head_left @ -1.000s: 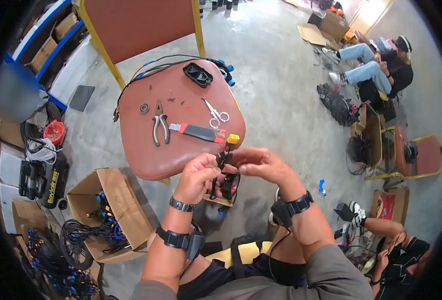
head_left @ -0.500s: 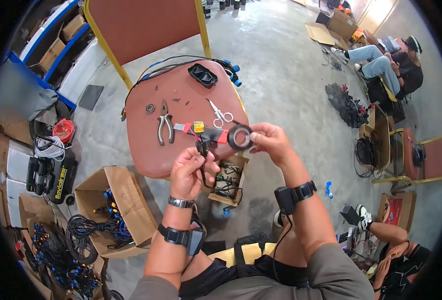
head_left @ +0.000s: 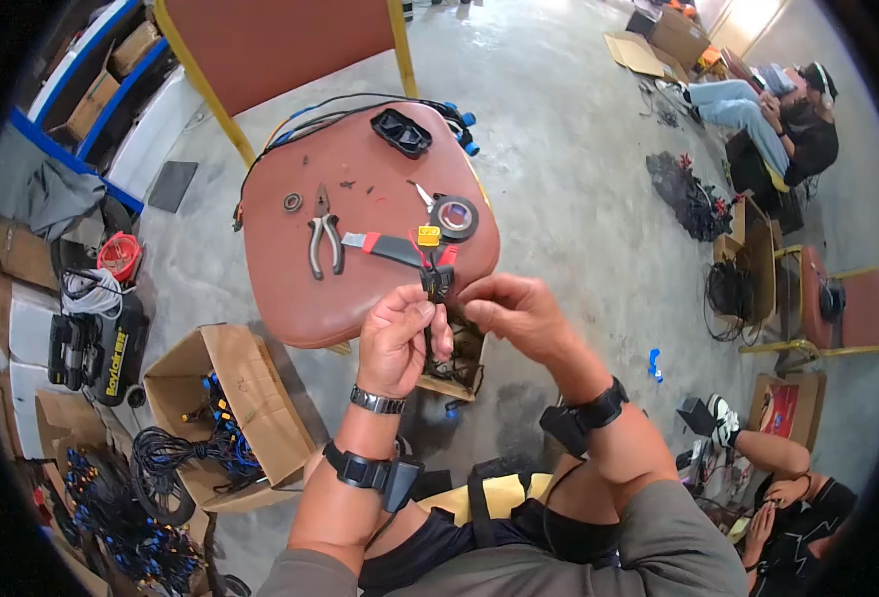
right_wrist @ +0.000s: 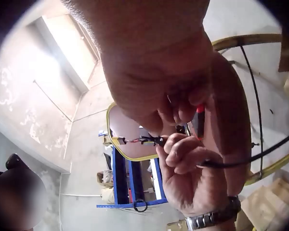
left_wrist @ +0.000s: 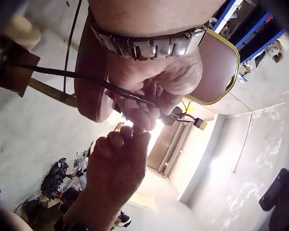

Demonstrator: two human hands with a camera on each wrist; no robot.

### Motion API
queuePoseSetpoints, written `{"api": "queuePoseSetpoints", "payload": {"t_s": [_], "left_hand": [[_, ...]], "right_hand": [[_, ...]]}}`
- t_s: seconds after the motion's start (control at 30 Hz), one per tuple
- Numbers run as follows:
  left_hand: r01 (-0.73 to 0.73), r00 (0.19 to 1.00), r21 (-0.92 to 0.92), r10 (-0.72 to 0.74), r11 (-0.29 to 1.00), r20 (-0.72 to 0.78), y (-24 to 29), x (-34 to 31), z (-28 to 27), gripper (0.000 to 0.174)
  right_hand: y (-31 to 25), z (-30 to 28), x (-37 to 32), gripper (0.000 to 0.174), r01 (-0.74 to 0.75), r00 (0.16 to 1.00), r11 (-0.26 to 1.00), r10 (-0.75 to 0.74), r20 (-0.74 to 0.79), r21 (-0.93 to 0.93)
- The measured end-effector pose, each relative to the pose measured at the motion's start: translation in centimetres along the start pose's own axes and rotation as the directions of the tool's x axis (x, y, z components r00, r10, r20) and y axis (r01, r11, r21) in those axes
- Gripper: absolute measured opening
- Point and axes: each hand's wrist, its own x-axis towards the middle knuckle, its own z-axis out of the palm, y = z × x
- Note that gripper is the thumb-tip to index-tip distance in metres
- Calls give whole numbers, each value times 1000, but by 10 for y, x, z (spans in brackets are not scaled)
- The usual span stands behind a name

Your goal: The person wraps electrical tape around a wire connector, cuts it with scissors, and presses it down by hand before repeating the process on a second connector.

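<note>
Over the front of the chair seat, my left hand (head_left: 396, 336) pinches a black cable (left_wrist: 101, 85). Just above those fingers the cable has a black taped part (head_left: 437, 284), with thin wires leading to a yellow connector (head_left: 429, 236). My right hand (head_left: 519, 313) is close on the right, its fingers bent loosely and the fingertips right beside the taped part. From the right wrist, the left hand (right_wrist: 190, 168) shows under the right fingers. A roll of black tape (head_left: 453, 218) lies over the white-handled scissors (head_left: 423, 194) on the seat.
The red seat (head_left: 290, 298) also carries pliers (head_left: 324, 234), a utility knife (head_left: 394, 249), a metal ring (head_left: 292, 203) and a black plastic tray (head_left: 400, 132). Cartons of cables (head_left: 225, 348) stand on the floor. Two people sit at the right.
Half a second ago my right hand held the tape roll; it now lies on the seat over the scissors. The right hand has come back beside the cable, which my left hand still pinches.
</note>
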Motion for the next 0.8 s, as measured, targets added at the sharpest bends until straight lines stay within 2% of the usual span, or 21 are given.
{"api": "queuePoseSetpoints", "payload": {"t_s": [0.07,0.17,0.33,0.4,0.47,0.53,0.6,0.73,0.8], "left_hand": [[40,998,41,-39,998,-40,-7,1,7,11],[83,996,104,-79,991,-46,-18,4,12,18],[164,986,174,-157,971,-52,-28,12,22,19],[192,981,186,-181,964,-74,-30,14,25,19],[220,975,151,-221,964,-7,-30,18,26,18],[228,973,123,-229,966,-10,-36,19,29,20],[235,972,95,-235,967,-13,-40,21,31,22],[254,967,26,-254,967,6,-48,26,29,22],[254,967,-3,-254,967,12,-48,28,28,22]], "right_hand": [[8,4,-11,24,-95,995,937,95,18,336],[15,2,-15,19,-56,997,893,77,-28,447],[28,-12,-11,15,7,998,901,20,-58,434],[32,-20,-11,13,39,999,933,-23,-49,359],[33,-30,-11,13,48,999,944,-38,-36,325],[33,-35,-11,13,56,998,954,-51,-23,293],[33,-36,-10,13,168,984,980,-160,-84,107],[33,-41,-6,12,143,988,979,-133,-78,146],[33,-43,-3,10,174,984,977,-168,-56,124]]}}
